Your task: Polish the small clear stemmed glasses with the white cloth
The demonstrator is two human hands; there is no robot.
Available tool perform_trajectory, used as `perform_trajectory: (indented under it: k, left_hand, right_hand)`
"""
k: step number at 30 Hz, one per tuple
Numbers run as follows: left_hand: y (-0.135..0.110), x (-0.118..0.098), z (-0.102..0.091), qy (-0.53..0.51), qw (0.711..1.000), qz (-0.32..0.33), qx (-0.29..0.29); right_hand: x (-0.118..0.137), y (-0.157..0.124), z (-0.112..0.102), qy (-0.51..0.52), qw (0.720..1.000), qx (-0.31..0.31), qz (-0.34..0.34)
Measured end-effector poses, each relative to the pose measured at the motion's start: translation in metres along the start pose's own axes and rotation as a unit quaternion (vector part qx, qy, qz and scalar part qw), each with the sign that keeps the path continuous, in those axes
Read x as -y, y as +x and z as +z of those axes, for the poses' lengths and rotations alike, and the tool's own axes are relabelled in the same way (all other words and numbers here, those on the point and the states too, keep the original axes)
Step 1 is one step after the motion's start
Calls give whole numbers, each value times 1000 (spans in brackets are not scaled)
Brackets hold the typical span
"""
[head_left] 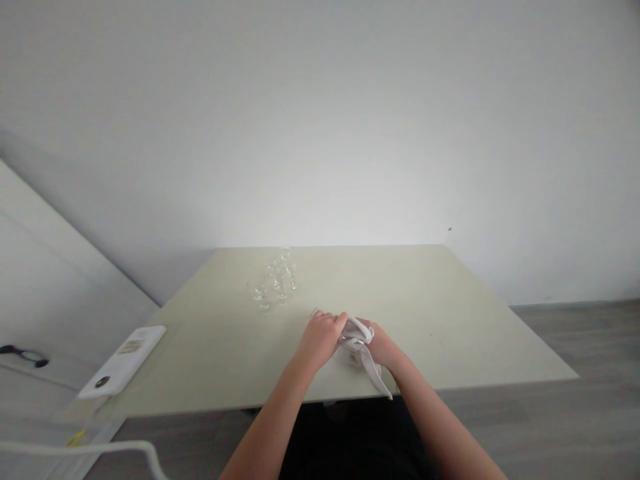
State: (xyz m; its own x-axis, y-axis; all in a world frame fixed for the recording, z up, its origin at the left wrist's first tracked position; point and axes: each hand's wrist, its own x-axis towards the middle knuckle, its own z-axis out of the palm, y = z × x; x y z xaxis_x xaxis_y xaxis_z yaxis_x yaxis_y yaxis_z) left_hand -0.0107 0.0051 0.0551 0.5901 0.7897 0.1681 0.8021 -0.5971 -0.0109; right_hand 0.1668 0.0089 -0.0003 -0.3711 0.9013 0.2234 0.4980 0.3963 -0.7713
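Both my hands meet over the near middle of a pale table (450, 313). My left hand (320, 337) is closed around a small clear glass, mostly hidden by its fingers. My right hand (381, 345) is closed on a white cloth (361, 347) that is bunched against the glass, with one end of it hanging down past the table's front edge. A group of several small clear glasses (275, 283) stands farther back, left of centre, apart from my hands.
A white flat device (123, 361) with a dark round button lies on a low surface to the left of the table. White cabinet fronts with a dark handle (25, 355) are at the far left. A plain wall rises behind the table, and grey floor runs to the right.
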Motion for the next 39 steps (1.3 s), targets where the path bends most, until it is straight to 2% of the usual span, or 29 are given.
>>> perform_trajectory:
  k: [5, 8, 12, 17, 22, 25, 32, 39]
  left_hand:
    - [0, 2, 4, -26, 1000, -16, 3]
    - [1, 1, 5, -41, 999, -23, 5]
    - [1, -2, 7, -57, 998, -28, 23]
    - [1, -3, 5, -44, 998, -33, 15]
    - [1, -3, 4, -36, 998, -36, 25]
    - [1, -4, 3, -45, 998, -46, 27]
    - [1, -3, 4, -33, 998, -29, 38]
    - [-1, -6, 7, -45, 996, -56, 52]
  right_hand:
    - [8, 2, -1, 64, 997, 38, -2]
    - [14, 4, -4, 108, 993, 40, -3]
    - [21, 3, -10, 79, 996, 27, -1]
    - [19, 5, -9, 75, 997, 15, -15]
    - [18, 5, -8, -18, 1000, -3, -15]
    - [19, 5, -10, -31, 999, 3, -24]
    - [19, 5, -12, -59, 998, 22, -4]
    - [15, 1, -8, -62, 998, 4, 30]
